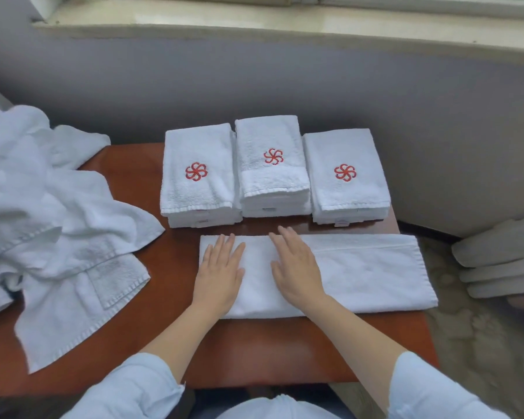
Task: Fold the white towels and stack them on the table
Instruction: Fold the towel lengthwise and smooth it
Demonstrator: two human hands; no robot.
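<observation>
Left hand (221,270) and right hand (297,267) lie flat, fingers straight, pressing the long folded towel (369,273) at near desk (139,192); three folded stacks (273,164) behind, unfolded pile (43,207) left.

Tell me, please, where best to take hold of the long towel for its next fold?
Probably the towel by its short right end, coming from the right: it lies as a flat strip, and the left hand and right hand press flat on its left part.

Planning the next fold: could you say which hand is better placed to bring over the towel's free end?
Probably the right hand: it lies nearer the folded towel's free right end; the left hand anchors the other.
</observation>
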